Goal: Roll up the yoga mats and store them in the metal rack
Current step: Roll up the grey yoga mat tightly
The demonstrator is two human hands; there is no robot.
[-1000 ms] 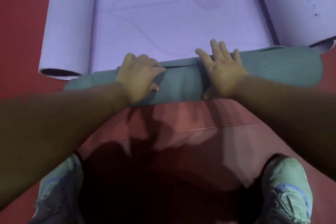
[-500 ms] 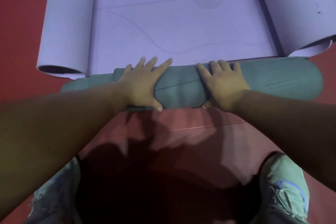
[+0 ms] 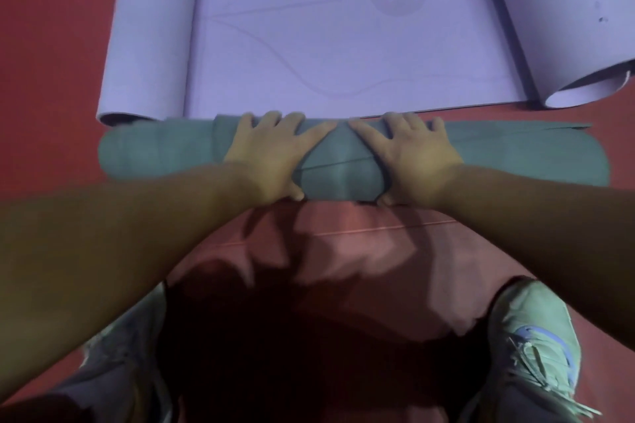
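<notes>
Teal roll [image 3: 498,154] farther forward, palms flat.

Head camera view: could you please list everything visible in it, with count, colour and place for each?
Rolled yoga mat: one, grey-green, lying crosswise on the floor under both hands.
Unrolled yoga mat: one, lilac, flat beyond the roll, its left and right ends curled up.
Floor: one, red, all around; a paler red patch with a thin line lies between the roll and the feet.
Shoes: two, pale grey-green, bottom corners; the left one is mostly hidden by the arm.
Left hand: one, flat on the roll, fingers spread.
Right hand: one, flat on the roll, fingers spread.
</notes>
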